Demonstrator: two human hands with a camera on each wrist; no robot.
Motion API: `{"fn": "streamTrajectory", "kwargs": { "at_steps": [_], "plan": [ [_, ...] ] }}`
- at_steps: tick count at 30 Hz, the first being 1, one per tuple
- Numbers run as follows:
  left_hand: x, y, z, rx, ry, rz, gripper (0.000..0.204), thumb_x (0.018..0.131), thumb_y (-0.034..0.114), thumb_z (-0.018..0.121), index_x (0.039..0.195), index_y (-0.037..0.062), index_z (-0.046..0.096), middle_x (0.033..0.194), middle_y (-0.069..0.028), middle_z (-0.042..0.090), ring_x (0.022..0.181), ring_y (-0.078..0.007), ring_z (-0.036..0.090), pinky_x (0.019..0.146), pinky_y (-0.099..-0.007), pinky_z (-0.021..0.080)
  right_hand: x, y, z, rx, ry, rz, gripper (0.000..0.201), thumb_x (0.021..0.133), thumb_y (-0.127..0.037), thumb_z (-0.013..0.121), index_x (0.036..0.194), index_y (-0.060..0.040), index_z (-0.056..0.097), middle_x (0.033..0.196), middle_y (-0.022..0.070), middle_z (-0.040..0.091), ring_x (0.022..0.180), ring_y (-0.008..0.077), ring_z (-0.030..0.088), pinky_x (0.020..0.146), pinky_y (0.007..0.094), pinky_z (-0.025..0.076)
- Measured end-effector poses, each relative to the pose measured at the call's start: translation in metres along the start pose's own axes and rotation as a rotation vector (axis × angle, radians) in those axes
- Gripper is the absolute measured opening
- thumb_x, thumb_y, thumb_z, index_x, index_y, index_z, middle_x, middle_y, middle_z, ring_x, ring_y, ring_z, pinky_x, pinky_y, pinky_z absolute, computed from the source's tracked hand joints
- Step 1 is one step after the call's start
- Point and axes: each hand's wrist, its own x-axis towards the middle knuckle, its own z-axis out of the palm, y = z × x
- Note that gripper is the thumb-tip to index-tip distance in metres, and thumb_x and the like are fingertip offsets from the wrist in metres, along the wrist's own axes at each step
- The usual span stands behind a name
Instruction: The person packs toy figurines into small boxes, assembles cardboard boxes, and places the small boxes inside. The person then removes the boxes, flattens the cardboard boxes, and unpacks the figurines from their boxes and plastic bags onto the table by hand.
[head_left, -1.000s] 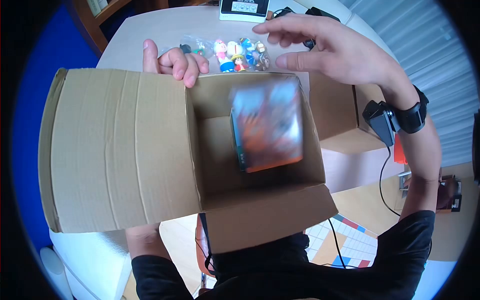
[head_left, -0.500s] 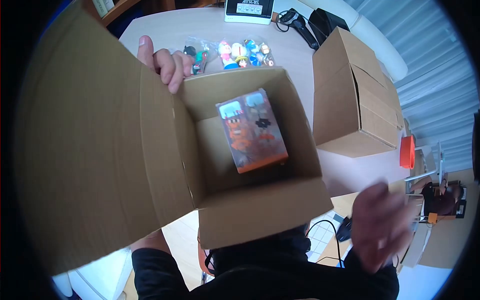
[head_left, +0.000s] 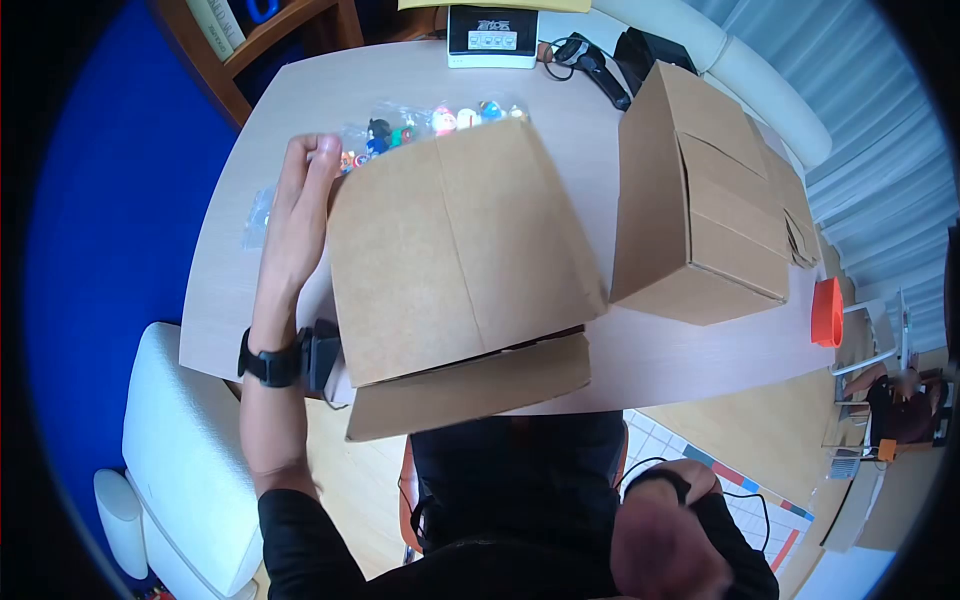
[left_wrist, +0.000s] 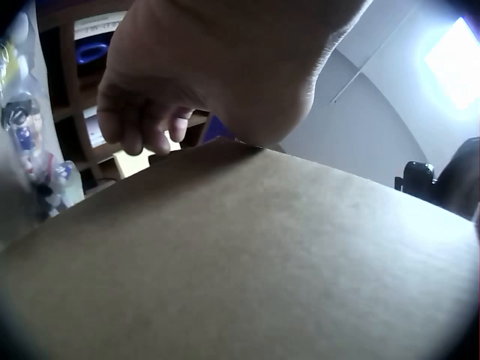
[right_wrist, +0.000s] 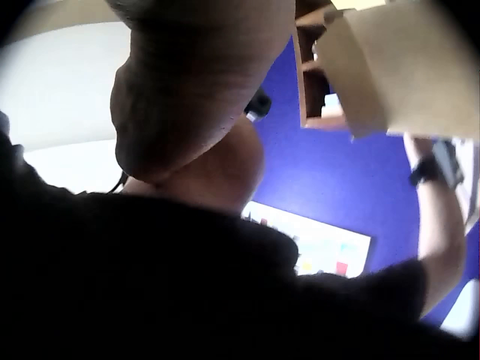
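A cardboard box [head_left: 450,250] stands in front of me, its large top flap folded down over the opening. The front flap [head_left: 470,388] juts out toward me, with a thin dark gap above it. My left hand [head_left: 300,215] is at the box's left edge, its fingers loosely bent past the far corner. In the left wrist view, the heel of this hand [left_wrist: 247,82] meets the box's edge. Low over my lap, apart from the box, my right hand [head_left: 668,548] is blurred. The box's inside is hidden.
A second cardboard box [head_left: 700,200] stands on the table to the right, beside an orange-red container [head_left: 826,312]. Bagged toy figures [head_left: 395,135] lie behind the near box. A handheld scanner [head_left: 595,72] and a white device [head_left: 492,40] are at the back. Another person [head_left: 905,405] is far right.
The large left flap has swung over, covering the picture-printed toy box inside. My left hand has moved from the box's rim to its left edge. My right hand has dropped to my lap.
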Motion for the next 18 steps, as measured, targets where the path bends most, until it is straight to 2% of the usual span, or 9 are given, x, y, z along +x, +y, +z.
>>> {"fn": "streamTrajectory", "kwargs": {
  "at_steps": [3, 5, 7, 8, 9, 11, 14, 16, 18],
  "plan": [
    [-0.024, 0.010, 0.001, 0.024, -0.049, 0.002, 0.047, 0.100, 0.044, 0.046, 0.124, 0.0039, 0.051, 0.096, -0.0106, 0.059, 0.090, -0.0159, 0.053, 0.085, -0.0284, 0.041, -0.023, -0.003, -0.046, 0.082, -0.434, 0.773, 0.012, 0.089, -0.009, 0.057, 0.096, -0.0011, 0.063, 0.100, 0.0136, 0.061, 0.096, 0.0291, 0.062, 0.082, 0.0420, 0.050],
    [-0.040, 0.018, -0.007, 0.008, -0.119, -0.019, 0.049, 0.100, 0.043, 0.046, 0.134, 0.0073, 0.047, 0.108, -0.0148, 0.059, 0.100, -0.0190, 0.054, 0.091, -0.0304, 0.040, -0.029, 0.013, -0.043, -0.419, -0.319, 0.987, 0.020, 0.091, -0.013, 0.057, 0.106, -0.0008, 0.060, 0.107, 0.0137, 0.059, 0.103, 0.0282, 0.058, 0.090, 0.0420, 0.046],
    [-0.058, 0.028, -0.008, -0.023, -0.084, 0.071, 0.057, 0.097, 0.044, 0.050, 0.141, 0.0082, 0.041, 0.127, -0.0205, 0.053, 0.117, -0.0256, 0.051, 0.100, -0.0353, 0.038, -0.033, 0.039, -0.044, -0.314, -0.125, 1.251, 0.032, 0.094, -0.016, 0.057, 0.122, -0.0015, 0.053, 0.114, 0.0122, 0.056, 0.110, 0.0249, 0.053, 0.098, 0.0392, 0.042],
    [-0.070, 0.034, -0.008, -0.021, -0.118, 0.121, 0.068, 0.093, 0.047, 0.056, 0.145, 0.0088, 0.037, 0.141, -0.0235, 0.043, 0.131, -0.0321, 0.042, 0.108, -0.0419, 0.034, -0.035, 0.047, -0.044, -0.316, -0.114, 1.240, 0.032, 0.094, -0.016, 0.057, 0.122, -0.0015, 0.053, 0.114, 0.0122, 0.056, 0.110, 0.0249, 0.053, 0.098, 0.0392, 0.042],
    [-0.082, 0.042, -0.010, 0.019, -0.166, 0.101, 0.080, 0.085, 0.051, 0.064, 0.147, 0.0087, 0.035, 0.148, -0.0258, 0.035, 0.140, -0.0357, 0.031, 0.113, -0.0466, 0.028, -0.038, 0.051, -0.044, -0.192, -0.084, 1.372, 0.037, 0.096, -0.019, 0.054, 0.128, -0.0015, 0.048, 0.119, 0.0115, 0.055, 0.115, 0.0230, 0.050, 0.101, 0.0366, 0.038],
    [-0.098, 0.043, -0.014, 0.136, -0.269, 0.157, 0.090, 0.078, 0.052, 0.071, 0.148, 0.0095, 0.034, 0.151, -0.0279, 0.028, 0.143, -0.0379, 0.026, 0.112, -0.0489, 0.029, -0.043, 0.067, -0.043, -0.065, -0.041, 1.488, 0.042, 0.099, -0.022, 0.052, 0.135, -0.0014, 0.044, 0.124, 0.0108, 0.053, 0.119, 0.0211, 0.048, 0.105, 0.0340, 0.034],
    [-0.115, 0.063, -0.008, 0.256, -0.318, 0.166, 0.097, 0.071, 0.047, 0.078, 0.148, 0.0098, 0.032, 0.153, -0.0299, 0.023, 0.143, -0.0406, 0.025, 0.110, -0.0495, 0.033, -0.054, 0.102, -0.036, 0.133, 0.141, 1.648, 0.046, 0.102, -0.031, 0.045, 0.138, -0.0018, 0.044, 0.127, 0.0101, 0.053, 0.119, 0.0182, 0.048, 0.105, 0.0302, 0.033],
    [-0.115, 0.063, -0.005, 0.301, -0.302, 0.168, 0.098, 0.070, 0.043, 0.080, 0.149, 0.0102, 0.032, 0.153, -0.0305, 0.022, 0.142, -0.0416, 0.027, 0.108, -0.0494, 0.035, -0.059, 0.126, -0.032, 0.277, 0.425, 1.941, 0.053, 0.102, -0.043, 0.042, 0.138, -0.0039, 0.045, 0.132, 0.0088, 0.052, 0.120, 0.0153, 0.048, 0.105, 0.0268, 0.033],
    [-0.117, 0.067, -0.001, 0.356, -0.286, 0.137, 0.100, 0.068, 0.032, 0.081, 0.150, 0.0116, 0.028, 0.153, -0.0310, 0.020, 0.142, -0.0423, 0.026, 0.109, -0.0481, 0.035, -0.074, 0.149, -0.033, 0.230, 0.371, 1.935, 0.054, 0.101, -0.045, 0.041, 0.137, -0.0046, 0.047, 0.131, 0.0080, 0.053, 0.120, 0.0151, 0.049, 0.104, 0.0270, 0.035]
  ]
}}
